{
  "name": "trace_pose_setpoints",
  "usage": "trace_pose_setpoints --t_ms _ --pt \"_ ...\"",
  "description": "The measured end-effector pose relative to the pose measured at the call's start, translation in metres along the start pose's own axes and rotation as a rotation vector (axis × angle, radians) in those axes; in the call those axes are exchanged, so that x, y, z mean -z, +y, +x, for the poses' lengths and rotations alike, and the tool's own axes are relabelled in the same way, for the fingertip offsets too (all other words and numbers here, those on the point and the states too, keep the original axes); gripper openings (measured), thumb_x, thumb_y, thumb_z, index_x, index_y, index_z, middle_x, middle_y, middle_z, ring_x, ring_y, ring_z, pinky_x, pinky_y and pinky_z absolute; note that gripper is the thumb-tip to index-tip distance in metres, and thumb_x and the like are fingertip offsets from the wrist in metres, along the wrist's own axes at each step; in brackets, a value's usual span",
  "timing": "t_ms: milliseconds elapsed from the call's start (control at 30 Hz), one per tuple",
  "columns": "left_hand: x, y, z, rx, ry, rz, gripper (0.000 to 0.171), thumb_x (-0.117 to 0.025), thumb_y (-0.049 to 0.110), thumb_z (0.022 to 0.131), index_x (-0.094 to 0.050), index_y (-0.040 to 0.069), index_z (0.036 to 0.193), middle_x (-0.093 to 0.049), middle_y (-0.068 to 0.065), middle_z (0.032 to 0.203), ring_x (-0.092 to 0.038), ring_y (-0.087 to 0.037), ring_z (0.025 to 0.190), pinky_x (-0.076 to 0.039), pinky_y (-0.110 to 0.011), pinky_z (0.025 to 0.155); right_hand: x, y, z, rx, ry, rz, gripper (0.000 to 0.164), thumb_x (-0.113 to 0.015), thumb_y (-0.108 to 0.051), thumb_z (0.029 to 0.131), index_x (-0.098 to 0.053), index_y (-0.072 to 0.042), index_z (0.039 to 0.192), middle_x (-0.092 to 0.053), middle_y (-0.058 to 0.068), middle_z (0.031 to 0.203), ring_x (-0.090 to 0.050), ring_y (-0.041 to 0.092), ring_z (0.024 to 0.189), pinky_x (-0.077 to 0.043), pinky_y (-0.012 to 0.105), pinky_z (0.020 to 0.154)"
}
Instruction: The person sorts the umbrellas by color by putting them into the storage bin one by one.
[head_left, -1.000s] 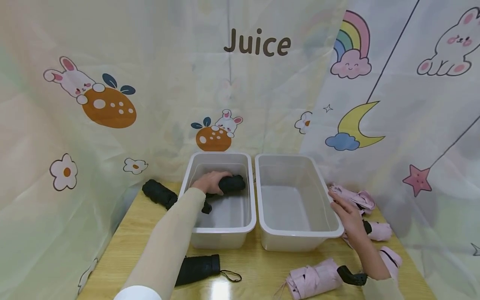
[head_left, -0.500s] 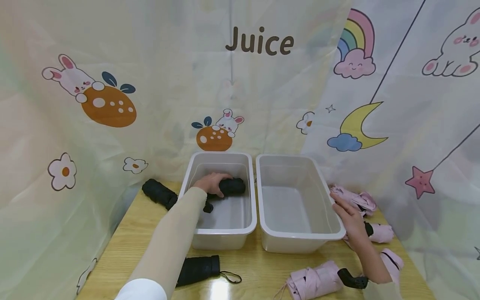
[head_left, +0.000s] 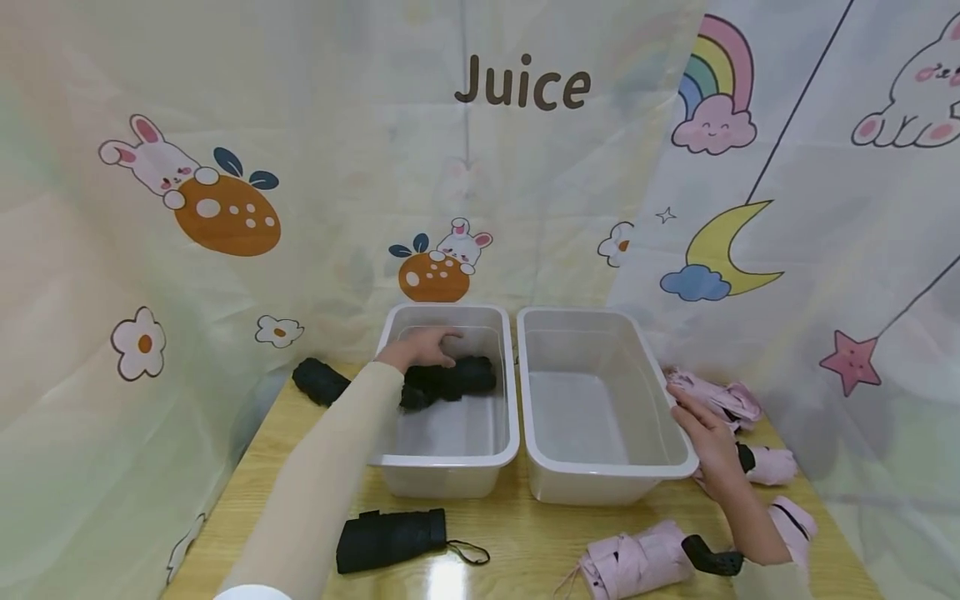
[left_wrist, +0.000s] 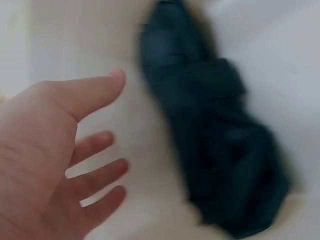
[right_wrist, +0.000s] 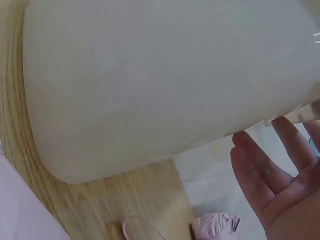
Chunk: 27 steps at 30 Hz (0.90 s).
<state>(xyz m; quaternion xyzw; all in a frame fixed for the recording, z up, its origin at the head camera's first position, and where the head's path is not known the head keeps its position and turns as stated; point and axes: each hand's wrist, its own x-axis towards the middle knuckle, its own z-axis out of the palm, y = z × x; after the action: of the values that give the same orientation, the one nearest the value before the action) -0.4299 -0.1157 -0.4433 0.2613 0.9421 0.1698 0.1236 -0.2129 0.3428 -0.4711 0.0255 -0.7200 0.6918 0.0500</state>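
A folded black umbrella (head_left: 468,377) lies across the floor of the left white bin (head_left: 450,461). Just behind and above it is my left hand (head_left: 422,348), fingers spread and holding nothing. In the left wrist view a gap shows between the fingertips and the blurred dark umbrella (left_wrist: 215,125). My right hand (head_left: 708,446) is at the outer right side of the right white bin (head_left: 600,469), with nothing in its grasp. Seen from the right wrist, its straight fingers (right_wrist: 260,165) meet the edge of the bin's wall (right_wrist: 140,90).
Two more black umbrellas are on the wooden table, one (head_left: 318,382) behind the left forearm and one (head_left: 390,540) in front with a wrist loop. Several folded pink umbrellas (head_left: 637,562) lie around the right arm. A printed curtain (head_left: 337,208) hangs close behind the bins.
My left hand has let go of the black umbrella in the left bin and lifted slightly off it, fingers spreading. The right hand stays at the right bin's side.
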Motion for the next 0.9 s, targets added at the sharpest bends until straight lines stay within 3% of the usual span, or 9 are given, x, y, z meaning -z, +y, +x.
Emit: trace_pose_setpoints --t_ms 133,267,333,433,500,633,767,900 --pt "0.039 -0.001 -0.029 -0.027 0.116 -0.181 0.032 -0.059 0.028 0.098 -0.065 0.008 0.122 -0.064 -0.01 0.116 -0.057 -0.024 0.103 -0.046 -0.039 0.09 0.0 -0.001 0.0 0.005 -0.004 -0.004 0.048 -0.051 -0.023 0.102 -0.042 -0.018 0.149 -0.051 -0.018 0.129 -0.063 0.007 0.093 -0.054 0.028 0.066" --pt "0.075 -0.015 -0.07 -0.068 0.263 -0.359 0.034 -0.052 0.026 0.102 -0.064 -0.002 0.117 -0.062 -0.021 0.109 -0.056 -0.033 0.097 -0.047 -0.044 0.083 0.0 -0.002 0.0 0.017 -0.005 -0.067 0.049 -0.051 -0.023 0.102 -0.04 -0.016 0.149 -0.047 -0.018 0.134 -0.06 0.002 0.098 -0.053 0.025 0.069" --pt "0.087 -0.027 -0.09 -0.079 0.32 -0.369 0.034 -0.05 0.025 0.103 -0.064 -0.003 0.117 -0.061 -0.022 0.11 -0.056 -0.035 0.099 -0.046 -0.046 0.084 0.001 -0.003 0.002 0.019 0.001 -0.069 0.049 -0.052 -0.023 0.102 -0.041 -0.015 0.149 -0.048 -0.018 0.133 -0.059 0.001 0.099 -0.053 0.023 0.07" --pt "0.091 -0.047 -0.118 -0.032 0.344 -0.32 0.035 -0.049 0.028 0.103 -0.064 0.001 0.12 -0.061 -0.018 0.117 -0.055 -0.034 0.106 -0.044 -0.049 0.09 0.004 -0.005 0.003 0.008 0.021 -0.039 0.049 -0.054 -0.022 0.101 -0.042 -0.014 0.148 -0.051 -0.02 0.128 -0.059 0.0 0.097 -0.052 0.022 0.069" --pt "0.084 -0.06 -0.136 0.008 0.33 -0.294 0.036 -0.05 0.029 0.103 -0.063 0.002 0.123 -0.06 -0.017 0.12 -0.054 -0.034 0.11 -0.042 -0.051 0.093 0.006 -0.006 0.002 0.001 0.032 -0.022 0.049 -0.054 -0.022 0.101 -0.042 -0.016 0.148 -0.052 -0.021 0.126 -0.058 -0.001 0.096 -0.052 0.021 0.068" --pt "0.057 -0.089 -0.171 0.102 0.292 -0.261 0.034 -0.052 0.024 0.102 -0.06 0.004 0.128 -0.058 -0.018 0.124 -0.052 -0.038 0.114 -0.042 -0.053 0.093 0.01 -0.007 0.001 0.001 0.019 0.009 0.049 -0.053 -0.021 0.101 -0.041 -0.017 0.149 -0.05 -0.021 0.13 -0.059 -0.001 0.097 -0.052 0.021 0.067" --pt "0.02 -0.117 -0.202 0.119 0.326 -0.196 0.031 -0.057 0.016 0.099 -0.061 0.002 0.126 -0.059 -0.02 0.121 -0.056 -0.039 0.108 -0.046 -0.051 0.087 0.007 -0.005 0.002 0.016 -0.011 0.04 0.049 -0.053 -0.02 0.101 -0.041 -0.016 0.149 -0.05 -0.018 0.133 -0.061 0.001 0.095 -0.053 0.023 0.065" --pt "-0.022 -0.132 -0.227 0.116 0.347 -0.189 0.035 -0.061 0.012 0.096 -0.058 -0.003 0.128 -0.057 -0.022 0.124 -0.054 -0.043 0.109 -0.045 -0.052 0.088 0.0 -0.002 0.001 0.006 -0.007 0.048 0.049 -0.055 -0.021 0.1 -0.043 -0.016 0.148 -0.053 -0.02 0.128 -0.061 0.001 0.094 -0.053 0.023 0.065"
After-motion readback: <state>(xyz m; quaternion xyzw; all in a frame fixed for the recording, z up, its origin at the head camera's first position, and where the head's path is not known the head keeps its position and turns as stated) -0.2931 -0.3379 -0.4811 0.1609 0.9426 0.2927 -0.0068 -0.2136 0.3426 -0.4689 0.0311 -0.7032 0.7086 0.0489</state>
